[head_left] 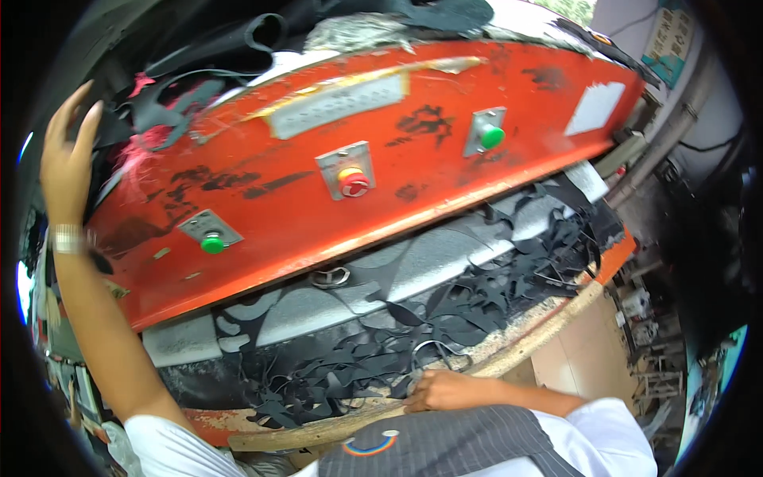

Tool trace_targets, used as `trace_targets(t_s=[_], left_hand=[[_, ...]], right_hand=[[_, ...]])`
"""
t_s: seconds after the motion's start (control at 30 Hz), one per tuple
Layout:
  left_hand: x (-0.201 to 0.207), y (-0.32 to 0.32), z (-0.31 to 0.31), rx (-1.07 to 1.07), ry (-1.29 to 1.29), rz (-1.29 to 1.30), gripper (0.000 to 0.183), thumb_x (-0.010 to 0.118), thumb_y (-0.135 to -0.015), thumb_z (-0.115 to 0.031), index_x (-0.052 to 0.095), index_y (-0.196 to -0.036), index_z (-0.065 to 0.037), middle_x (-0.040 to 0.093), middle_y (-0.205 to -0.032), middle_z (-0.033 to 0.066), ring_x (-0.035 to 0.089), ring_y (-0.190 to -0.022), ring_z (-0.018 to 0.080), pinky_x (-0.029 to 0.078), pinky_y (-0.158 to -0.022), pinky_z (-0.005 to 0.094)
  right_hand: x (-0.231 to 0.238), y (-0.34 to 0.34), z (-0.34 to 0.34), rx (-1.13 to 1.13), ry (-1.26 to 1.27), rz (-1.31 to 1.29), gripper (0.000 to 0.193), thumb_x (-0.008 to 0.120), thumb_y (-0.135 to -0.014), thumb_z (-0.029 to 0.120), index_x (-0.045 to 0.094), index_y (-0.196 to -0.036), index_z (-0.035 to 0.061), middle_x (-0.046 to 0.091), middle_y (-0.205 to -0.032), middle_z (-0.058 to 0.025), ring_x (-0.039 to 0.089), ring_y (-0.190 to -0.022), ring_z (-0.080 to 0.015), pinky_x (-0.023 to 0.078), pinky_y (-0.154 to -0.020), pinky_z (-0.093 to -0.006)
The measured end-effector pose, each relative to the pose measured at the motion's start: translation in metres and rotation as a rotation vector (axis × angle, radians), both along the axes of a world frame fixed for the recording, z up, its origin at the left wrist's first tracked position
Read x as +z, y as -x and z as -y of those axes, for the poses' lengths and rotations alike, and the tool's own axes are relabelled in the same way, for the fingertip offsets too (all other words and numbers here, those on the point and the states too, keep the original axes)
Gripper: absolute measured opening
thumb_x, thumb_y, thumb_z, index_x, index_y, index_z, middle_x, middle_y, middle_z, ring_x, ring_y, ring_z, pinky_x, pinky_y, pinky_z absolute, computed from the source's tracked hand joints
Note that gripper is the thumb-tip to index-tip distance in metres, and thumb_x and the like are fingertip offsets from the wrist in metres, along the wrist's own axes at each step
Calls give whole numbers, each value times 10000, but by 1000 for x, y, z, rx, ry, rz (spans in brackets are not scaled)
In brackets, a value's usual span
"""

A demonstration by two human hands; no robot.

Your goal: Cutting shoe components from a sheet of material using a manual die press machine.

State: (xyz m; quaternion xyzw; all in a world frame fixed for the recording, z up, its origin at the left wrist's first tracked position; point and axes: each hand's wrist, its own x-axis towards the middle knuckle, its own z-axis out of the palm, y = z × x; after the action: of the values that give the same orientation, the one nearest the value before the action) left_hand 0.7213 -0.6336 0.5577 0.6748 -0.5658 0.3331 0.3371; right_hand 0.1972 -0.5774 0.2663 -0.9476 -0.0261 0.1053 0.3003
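My left hand (pixel 70 155) is raised at the far left, a watch on its wrist. Its fingers are spread and hold nothing, beside dark scraps and pink threads (pixel 145 159) at the red press's end. Low in the middle, my right hand (pixel 445 391) is curled closed at the worn front edge. From its fingers a thin curved metal cutting die (pixel 435 347) reaches over the black scraps; the gripped part is hidden. Another small metal cutting die (pixel 330 277) rests on the grey cutting pad (pixel 397 266), close under the press beam (pixel 429 131).
Black offcuts (pixel 477 298) heap along the pad's front. On the beam are two green buttons (pixel 212 243) and a red stop button (pixel 354 184). Rolled dark sheet (pixel 230 44) lies on top. A pale rounded rail (pixel 548 330) borders the front; pipes (pixel 675 119) stand at right.
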Motion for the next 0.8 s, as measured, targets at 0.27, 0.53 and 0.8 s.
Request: trace_targets(t_s=[0.27,0.53,0.8], left_hand=[[-229,261,-120,-162,-271,-530,358,510,-878,-27,546,-1230,26,585,-1200,142,539,-1130,274,387,-1004,359],[-331,352,-166,363,-1225,-825,708,444,-944,-332,141,-1518,-50,105,-1573,212,31,-1459,389,0,-1148,546],[-335,344,-162,289,-1125,-694,650,390,-988,-454,286,-1481,-43,271,-1513,254,244,-1392,427,199,-1122,504]], right_hand=[[-5,-137,109,-500,85,446,670,753,-734,333,508,-1232,-42,542,-1200,-163,496,-1137,-316,477,-891,-415],[-83,-208,123,-671,86,564,229,623,-721,108,641,-920,-3,544,-1064,-143,504,-1056,-306,529,-808,-346],[-96,-188,152,-533,-74,596,217,560,-792,118,574,-933,-46,512,-1004,-173,489,-1017,-319,534,-781,-348]])
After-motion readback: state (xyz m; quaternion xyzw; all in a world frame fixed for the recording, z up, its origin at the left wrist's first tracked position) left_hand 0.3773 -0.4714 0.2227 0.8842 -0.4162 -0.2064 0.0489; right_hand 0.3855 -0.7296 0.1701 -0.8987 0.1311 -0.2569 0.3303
